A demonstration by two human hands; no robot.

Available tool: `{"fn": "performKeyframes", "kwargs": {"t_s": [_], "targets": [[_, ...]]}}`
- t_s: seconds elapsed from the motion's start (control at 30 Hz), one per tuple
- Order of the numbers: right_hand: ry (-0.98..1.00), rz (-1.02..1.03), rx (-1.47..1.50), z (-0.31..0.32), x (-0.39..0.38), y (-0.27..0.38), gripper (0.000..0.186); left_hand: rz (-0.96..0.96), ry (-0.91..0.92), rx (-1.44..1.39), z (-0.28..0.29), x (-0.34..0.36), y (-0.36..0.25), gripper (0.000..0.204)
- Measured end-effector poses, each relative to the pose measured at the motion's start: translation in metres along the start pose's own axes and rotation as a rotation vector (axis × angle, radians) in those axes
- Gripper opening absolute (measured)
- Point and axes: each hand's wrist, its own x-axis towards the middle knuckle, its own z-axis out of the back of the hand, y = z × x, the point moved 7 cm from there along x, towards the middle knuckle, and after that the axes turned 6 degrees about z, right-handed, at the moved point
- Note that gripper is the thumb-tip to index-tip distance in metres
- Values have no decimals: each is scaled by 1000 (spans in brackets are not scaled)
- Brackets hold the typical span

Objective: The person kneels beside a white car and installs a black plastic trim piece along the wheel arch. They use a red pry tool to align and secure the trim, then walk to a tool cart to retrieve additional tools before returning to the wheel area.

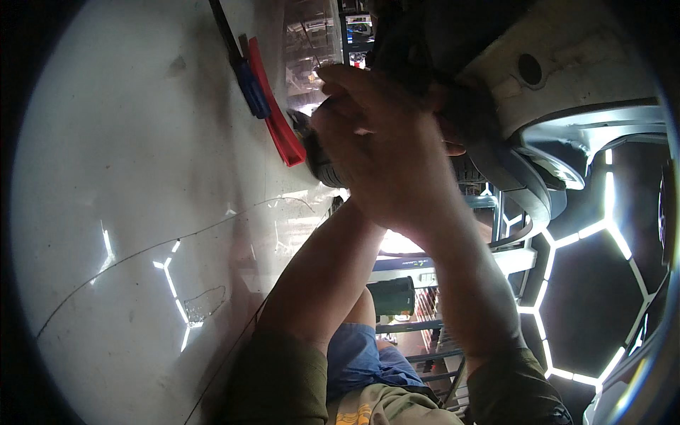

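My right hand [382, 142] is curled at a dark part of a vehicle, blurred, its grip hidden. My left hand [446, 145] is behind it and mostly covered, with a few fingertips showing to the right. A dark curved trim strip [524, 198] runs down beside my hands, below a pale metal body section [581, 78] with a round hole and shiny edge. Left of my hands, a red plastic tool [283, 138] lies beside a blue-handled tool [251, 92] on a pale, glossy surface [134, 142].
Thin dark lines, possibly wires or cracks, cross the pale surface at left. A green cylindrical container [389, 296] stands beyond my forearms, near metal racks. Hexagonal strip lights [605, 198] show at right. My own legs in blue shorts appear at the bottom.
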Motion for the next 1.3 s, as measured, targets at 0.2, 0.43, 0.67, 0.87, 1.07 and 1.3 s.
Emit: {"fn": "performKeyframes", "kwargs": {"t_s": [0.2,0.43,0.67,0.87,1.07,1.3], "targets": [[-59,250,-306,-69,30,-4,40,226,-56,-215,11,1,21,53],[-294,221,-93,-75,47,-13,34,154,-253,-209,51,6,18,48],[2,-43,-260,-77,52,-43,26,130,-286,-148,53,11,16,45],[-259,-96,-55,7,-36,-4,19,-26,-208,-127,105,23,-18,39],[-539,-682,971,7,-134,-37,23,-57,-86,286,3,-15,-51,38],[-846,-654,1093,-13,-116,-44,17,124,229,985,-34,-32,-52,38]]}}
